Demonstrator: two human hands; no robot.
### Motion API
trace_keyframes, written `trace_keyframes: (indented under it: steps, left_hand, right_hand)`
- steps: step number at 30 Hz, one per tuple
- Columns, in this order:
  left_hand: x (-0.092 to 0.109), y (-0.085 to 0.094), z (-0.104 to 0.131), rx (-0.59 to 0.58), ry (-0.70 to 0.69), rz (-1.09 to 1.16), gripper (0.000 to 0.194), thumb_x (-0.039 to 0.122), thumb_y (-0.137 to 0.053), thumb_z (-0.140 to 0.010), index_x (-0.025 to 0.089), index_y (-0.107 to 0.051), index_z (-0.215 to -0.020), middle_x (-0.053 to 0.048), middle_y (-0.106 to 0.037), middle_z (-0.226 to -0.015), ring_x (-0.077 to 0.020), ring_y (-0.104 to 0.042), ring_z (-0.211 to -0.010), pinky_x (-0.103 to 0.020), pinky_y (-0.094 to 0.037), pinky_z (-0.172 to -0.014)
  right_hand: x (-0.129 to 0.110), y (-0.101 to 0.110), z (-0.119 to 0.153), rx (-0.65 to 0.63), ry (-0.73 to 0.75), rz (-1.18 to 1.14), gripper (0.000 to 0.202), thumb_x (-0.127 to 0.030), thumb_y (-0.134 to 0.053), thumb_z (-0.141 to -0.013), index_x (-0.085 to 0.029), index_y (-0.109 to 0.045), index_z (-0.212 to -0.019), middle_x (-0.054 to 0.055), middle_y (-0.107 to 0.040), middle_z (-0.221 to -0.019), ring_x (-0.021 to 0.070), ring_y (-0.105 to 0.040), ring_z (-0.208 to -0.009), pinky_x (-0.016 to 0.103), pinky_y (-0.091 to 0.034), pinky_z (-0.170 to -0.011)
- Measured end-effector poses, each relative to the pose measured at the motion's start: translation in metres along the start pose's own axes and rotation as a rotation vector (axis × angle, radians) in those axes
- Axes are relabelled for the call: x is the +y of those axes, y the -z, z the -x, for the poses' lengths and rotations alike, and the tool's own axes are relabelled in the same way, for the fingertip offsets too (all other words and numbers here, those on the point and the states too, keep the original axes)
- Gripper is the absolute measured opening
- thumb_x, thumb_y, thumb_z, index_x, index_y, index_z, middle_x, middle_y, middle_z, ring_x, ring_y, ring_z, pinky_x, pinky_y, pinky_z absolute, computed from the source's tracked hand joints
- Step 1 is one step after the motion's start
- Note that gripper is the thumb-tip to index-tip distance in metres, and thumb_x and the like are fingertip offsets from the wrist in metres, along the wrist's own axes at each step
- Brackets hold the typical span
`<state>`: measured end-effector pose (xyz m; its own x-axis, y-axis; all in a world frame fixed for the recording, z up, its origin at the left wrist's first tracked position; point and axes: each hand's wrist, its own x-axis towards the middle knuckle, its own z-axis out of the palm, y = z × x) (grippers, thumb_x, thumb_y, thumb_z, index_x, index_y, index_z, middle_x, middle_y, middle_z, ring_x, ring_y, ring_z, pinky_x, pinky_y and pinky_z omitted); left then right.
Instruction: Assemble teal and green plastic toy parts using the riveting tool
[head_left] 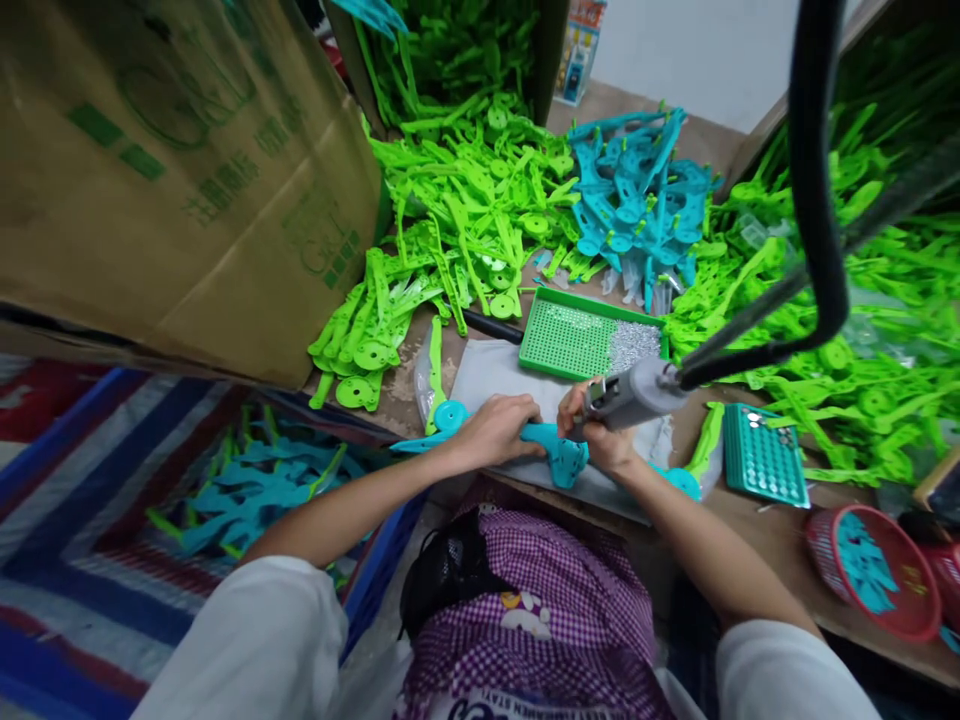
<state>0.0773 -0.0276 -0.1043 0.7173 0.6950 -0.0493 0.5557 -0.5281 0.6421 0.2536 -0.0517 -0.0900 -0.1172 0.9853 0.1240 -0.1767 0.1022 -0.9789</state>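
Observation:
A blue plastic part [564,460] lies across the front edge of the bench, with a green arm [435,365] at its left end and another green arm [706,440] at its right. My left hand [495,425] is closed around its left-middle portion. In my right hand [600,440] is a grey power screwdriver [641,392] with a black hose, held right over the part's middle. The tool's tip is hidden by my fingers. Just beyond, a green tray [566,335] holds small silvery screws at its right side.
Green plastic arms [465,210] are heaped at the back left, more [885,300] at the right. Blue parts [637,190] are piled between them. A teal tray [765,455] and red basket [874,570] stand right. A cardboard box [187,190] and a blue-sided bin [390,565] are left.

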Motion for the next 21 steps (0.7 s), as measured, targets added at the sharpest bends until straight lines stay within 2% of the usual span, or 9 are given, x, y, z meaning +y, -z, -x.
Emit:
trace_keyframes:
  steps: [3, 5, 8, 10, 13, 15, 21]
  left_hand:
    - [0.000, 0.001, 0.001, -0.007, -0.003, 0.004, 0.032, 0.039, -0.073, -0.075, 0.018, -0.061, -0.096, -0.003, -0.064, -0.096, -0.0207, -0.060, -0.090, -0.030, -0.043, -0.078]
    - [0.000, 0.001, 0.001, -0.002, -0.001, 0.007, 0.033, 0.040, -0.073, -0.075, 0.018, -0.062, -0.096, -0.003, -0.064, -0.097, -0.0212, -0.061, -0.091, -0.031, -0.044, -0.079]
    - [0.000, 0.001, 0.001, -0.001, 0.002, -0.013, 0.033, 0.040, -0.073, -0.076, 0.018, -0.062, -0.098, -0.004, -0.064, -0.097, -0.0225, -0.061, -0.091, -0.033, -0.044, -0.081]
    - [0.001, 0.001, 0.001, -0.004, -0.002, -0.023, 0.031, 0.038, -0.072, -0.076, 0.018, -0.062, -0.097, -0.005, -0.064, -0.097, -0.0226, -0.061, -0.091, -0.034, -0.044, -0.082]
    - [0.001, 0.000, 0.002, 0.004, 0.003, -0.016, 0.030, 0.035, -0.073, -0.076, 0.018, -0.061, -0.097, -0.004, -0.063, -0.097, -0.0220, -0.060, -0.092, -0.034, -0.044, -0.084]
    - [0.002, 0.000, 0.002, 0.003, 0.008, -0.015, 0.030, 0.034, -0.073, -0.076, 0.018, -0.060, -0.097, -0.004, -0.063, -0.098, -0.0217, -0.059, -0.093, -0.035, -0.043, -0.087]
    - [0.003, 0.003, 0.001, -0.023, 0.008, -0.008, 0.028, 0.034, -0.072, -0.077, 0.018, -0.059, -0.097, -0.004, -0.063, -0.099, -0.0214, -0.059, -0.094, -0.035, -0.042, -0.088]
  right_hand:
    - [-0.007, 0.000, -0.004, -0.022, 0.004, -0.025, 0.045, -0.061, -0.074, -0.057, -0.021, -0.056, -0.069, -0.004, -0.053, -0.050, 0.0141, -0.053, -0.043, 0.028, -0.043, -0.039]
    - [-0.021, 0.000, -0.021, 0.020, 0.047, -0.062, 0.048, -0.066, -0.068, -0.062, -0.021, -0.058, -0.072, -0.004, -0.051, -0.049, 0.0138, -0.051, -0.039, 0.027, -0.040, -0.035]
    - [-0.043, 0.001, -0.069, 0.214, 0.222, -0.040, 0.051, -0.073, -0.059, -0.066, -0.023, -0.058, -0.072, -0.005, -0.047, -0.046, 0.0116, -0.046, -0.035, 0.025, -0.038, -0.033]
    - [-0.048, 0.004, -0.109, 0.332, 0.326, 0.057, 0.046, -0.069, -0.060, -0.068, -0.023, -0.057, -0.069, -0.006, -0.046, -0.045, 0.0099, -0.046, -0.036, 0.024, -0.039, -0.037]
    - [-0.039, 0.009, -0.159, 0.373, 0.344, 0.196, 0.040, -0.061, -0.058, -0.075, -0.022, -0.056, -0.066, -0.006, -0.048, -0.047, 0.0093, -0.048, -0.038, 0.024, -0.040, -0.041]
    - [-0.026, 0.013, -0.178, 0.384, 0.351, 0.211, 0.038, -0.057, -0.057, -0.078, -0.021, -0.056, -0.065, -0.006, -0.049, -0.048, 0.0093, -0.047, -0.038, 0.024, -0.039, -0.042]
    - [0.000, 0.021, -0.189, 0.403, 0.382, 0.204, 0.033, -0.052, -0.061, -0.078, -0.020, -0.058, -0.068, -0.007, -0.047, -0.046, 0.0085, -0.044, -0.036, 0.024, -0.036, -0.041]
